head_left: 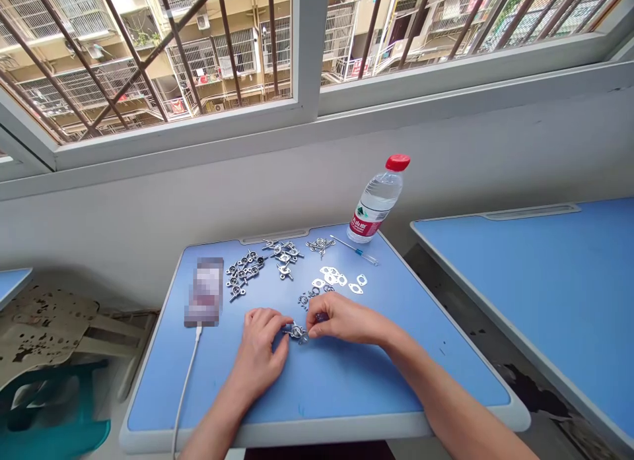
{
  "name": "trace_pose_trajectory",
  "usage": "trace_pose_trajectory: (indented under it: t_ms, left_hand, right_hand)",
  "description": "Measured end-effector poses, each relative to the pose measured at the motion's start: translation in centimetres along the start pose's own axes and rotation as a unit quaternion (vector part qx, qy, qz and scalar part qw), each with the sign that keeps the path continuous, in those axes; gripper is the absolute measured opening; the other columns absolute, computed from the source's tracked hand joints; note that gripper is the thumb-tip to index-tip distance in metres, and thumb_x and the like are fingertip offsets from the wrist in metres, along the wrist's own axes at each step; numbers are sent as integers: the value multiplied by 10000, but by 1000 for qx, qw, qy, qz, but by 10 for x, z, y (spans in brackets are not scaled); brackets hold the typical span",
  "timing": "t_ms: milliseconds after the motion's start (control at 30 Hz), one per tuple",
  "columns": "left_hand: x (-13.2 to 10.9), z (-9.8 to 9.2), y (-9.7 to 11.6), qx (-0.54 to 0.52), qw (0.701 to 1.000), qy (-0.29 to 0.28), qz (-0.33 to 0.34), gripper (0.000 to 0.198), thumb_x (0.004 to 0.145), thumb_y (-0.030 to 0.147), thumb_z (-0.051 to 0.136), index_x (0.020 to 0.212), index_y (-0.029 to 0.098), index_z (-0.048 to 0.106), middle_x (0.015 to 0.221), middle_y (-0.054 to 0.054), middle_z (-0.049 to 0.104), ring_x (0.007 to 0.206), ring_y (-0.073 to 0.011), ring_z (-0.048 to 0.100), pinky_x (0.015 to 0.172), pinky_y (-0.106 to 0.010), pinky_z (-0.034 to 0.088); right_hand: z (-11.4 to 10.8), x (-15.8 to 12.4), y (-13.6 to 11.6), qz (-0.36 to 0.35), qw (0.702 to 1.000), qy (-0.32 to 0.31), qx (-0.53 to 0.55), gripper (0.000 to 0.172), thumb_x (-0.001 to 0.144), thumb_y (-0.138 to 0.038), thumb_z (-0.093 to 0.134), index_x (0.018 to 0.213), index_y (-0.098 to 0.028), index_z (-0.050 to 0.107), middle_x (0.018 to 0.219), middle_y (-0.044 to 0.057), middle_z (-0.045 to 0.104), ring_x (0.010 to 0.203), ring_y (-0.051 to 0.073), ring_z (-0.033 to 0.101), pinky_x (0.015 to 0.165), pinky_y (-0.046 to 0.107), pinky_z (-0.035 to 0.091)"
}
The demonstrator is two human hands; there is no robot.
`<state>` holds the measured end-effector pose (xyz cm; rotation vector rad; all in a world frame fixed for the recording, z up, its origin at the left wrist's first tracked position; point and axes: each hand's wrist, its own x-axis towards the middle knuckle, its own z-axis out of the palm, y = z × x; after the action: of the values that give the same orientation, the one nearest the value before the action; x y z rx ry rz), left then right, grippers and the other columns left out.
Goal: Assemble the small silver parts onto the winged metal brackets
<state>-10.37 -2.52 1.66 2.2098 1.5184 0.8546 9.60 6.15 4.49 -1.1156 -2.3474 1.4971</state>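
On the blue desk, my left hand (265, 341) pinches a small silver metal fitting (297, 331) between thumb and forefinger, at the fitting's left side. From the right, my right hand (337, 318) comes up to the same fitting with its fingertips drawn together; whatever they hold is hidden by the fingers. Just beyond that hand lie tiny dark screws or rings (304, 300). White oval gaskets (331, 275) are spread behind them. Fittings with dark centres (242, 272) sit to the far left, and silver fittings (286, 252) stand in a group beside them.
A phone (205, 292) with a white cable (191, 367) lies at the desk's left. A red-capped water bottle (376, 206) stands at the far right corner, near a thin blue-and-clear pen-like tool (357, 250). Small metal pieces (321, 245) lie at the back. Another blue desk (545, 268) is on the right.
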Motion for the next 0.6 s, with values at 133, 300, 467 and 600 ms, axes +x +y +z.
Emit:
trace_pose_trajectory:
  t_ms: [133, 300, 467, 600]
  left_hand:
    - [1, 1, 1, 19, 1000, -10, 20, 284, 838, 70, 479, 1025, 226, 624, 933, -43, 649, 903, -209, 592, 852, -395, 427]
    - [1, 1, 2, 14, 1000, -14, 20, 268, 832, 70, 477, 1009, 217, 613, 928, -42, 647, 896, -207, 591, 856, -396, 421]
    - [1, 2, 4, 16, 1000, -18, 11, 233, 825, 100, 526, 1023, 202, 592, 928, -41, 649, 899, -213, 587, 878, -412, 409]
    - [2, 4, 3, 41, 999, -9, 27, 198, 868, 182, 568, 1063, 210, 582, 914, -39, 651, 864, -216, 579, 843, -402, 419]
  right_hand:
    - [6, 3, -1, 24, 999, 18, -19, 105, 736, -137, 620, 724, -177, 716, 696, -17, 615, 671, 130, 518, 592, 234, 355]
    - [10, 3, -6, 34, 998, 33, -48, 105, 776, -179, 603, 716, -169, 689, 668, -20, 581, 646, 125, 499, 578, 234, 340]
    - [12, 4, -7, 54, 996, 36, -59, 98, 786, -190, 609, 719, -168, 677, 653, -22, 565, 648, 126, 497, 577, 233, 331]
    - [12, 5, -7, 54, 996, 47, -57, 97, 796, -197, 620, 719, -164, 669, 669, -13, 581, 664, 132, 511, 590, 232, 336]
